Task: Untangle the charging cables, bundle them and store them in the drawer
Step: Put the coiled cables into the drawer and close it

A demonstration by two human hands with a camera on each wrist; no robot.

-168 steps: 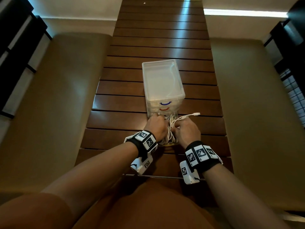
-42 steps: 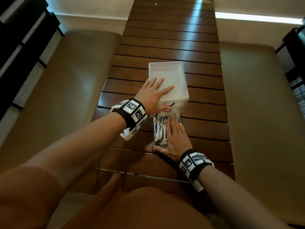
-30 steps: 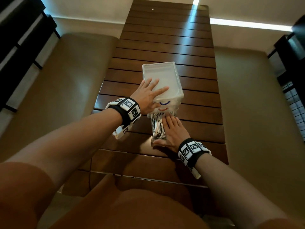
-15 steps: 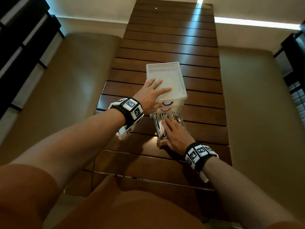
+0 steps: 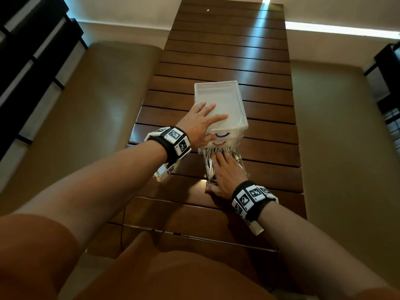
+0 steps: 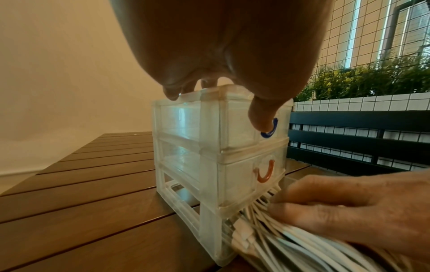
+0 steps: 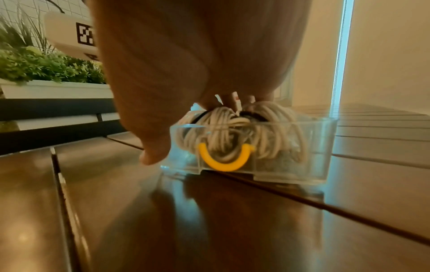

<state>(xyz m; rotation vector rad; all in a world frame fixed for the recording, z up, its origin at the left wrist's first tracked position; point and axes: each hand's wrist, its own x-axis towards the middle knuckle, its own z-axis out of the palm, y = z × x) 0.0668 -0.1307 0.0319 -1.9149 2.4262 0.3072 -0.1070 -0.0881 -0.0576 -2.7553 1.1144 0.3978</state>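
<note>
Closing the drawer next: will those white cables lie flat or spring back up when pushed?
Probably springy: the white cables bulge above the drawer rim. Floppy loops could snag the frame, hence the right hand pressing them down.

Home balcony or patio — slatted wooden table [image 5: 227, 50], planter greenery [image 6: 372, 81], mesh railing [image 6: 349, 27].

wrists: we see black bands [image 5: 171, 146] carrying white blocks with black square-code markers | arms: bare | lap: brown garment [image 5: 173, 278] | cameras: white housings under wrists
</note>
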